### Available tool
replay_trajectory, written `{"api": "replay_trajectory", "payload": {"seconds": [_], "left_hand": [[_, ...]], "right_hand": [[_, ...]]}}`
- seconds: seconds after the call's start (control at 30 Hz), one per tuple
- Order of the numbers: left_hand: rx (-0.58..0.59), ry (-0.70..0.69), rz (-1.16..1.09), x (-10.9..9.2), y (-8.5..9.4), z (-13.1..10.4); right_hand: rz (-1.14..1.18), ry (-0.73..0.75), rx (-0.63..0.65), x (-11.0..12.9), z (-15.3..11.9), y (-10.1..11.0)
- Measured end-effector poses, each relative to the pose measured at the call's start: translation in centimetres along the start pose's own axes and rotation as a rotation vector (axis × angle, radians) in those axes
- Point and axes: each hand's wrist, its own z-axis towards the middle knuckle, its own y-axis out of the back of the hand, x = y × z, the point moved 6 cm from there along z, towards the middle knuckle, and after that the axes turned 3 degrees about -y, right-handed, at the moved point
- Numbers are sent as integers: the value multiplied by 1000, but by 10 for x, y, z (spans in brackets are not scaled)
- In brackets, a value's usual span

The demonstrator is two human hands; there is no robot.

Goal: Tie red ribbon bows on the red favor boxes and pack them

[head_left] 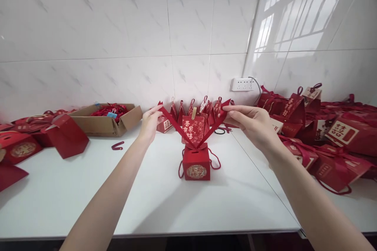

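A small red gift box [196, 164] with a round gold emblem stands upright on the white table, red cords looping out at both sides. From its top a red ribbon [212, 127] spreads upward in a V. My left hand [151, 122] pinches the left end of the ribbon, and my right hand [250, 119] pinches the right end. Both hands are above the box and to either side of it. Just behind it stands a taller red box [193, 127] with gold lettering.
An open cardboard box [118, 128] holding red ribbons sits back left. Red boxes [67, 135] lie at the left, and a large pile of red boxes [338, 168] covers the right. A red strip [118, 146] lies on the table [153, 211]. A power strip [244, 84] is on the wall.
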Motion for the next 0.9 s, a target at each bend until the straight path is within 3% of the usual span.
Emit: {"api": "replay_trajectory", "payload": {"seconds": [0.23, 0.33, 0.4, 0.47, 0.5, 0.6, 0.7, 0.9], "left_hand": [[26, -45, 17, 3, -3, 5], [-15, -203, 283, -5, -3, 0], [-40, -360, 578, -9, -6, -14], [119, -453, 850, 0, -20, -37], [273, -455, 952, 10, -29, -50], [591, -425, 1149, 35, -45, -89], [689, -360, 1272, 45, -49, -108], [817, -270, 1284, 54, -51, -109]], "right_hand": [[-65, 84, -7, 20, -13, -2], [-97, 68, 74, 12, -7, 0], [-263, -1, 170, -8, -3, -2], [-499, -71, 284, -36, -2, -8], [-597, -79, 350, -50, -4, -14], [-762, 12, 535, -78, -16, -37], [-880, 84, 602, -93, -24, -56], [-1056, 130, 671, -103, -26, -74]]}}
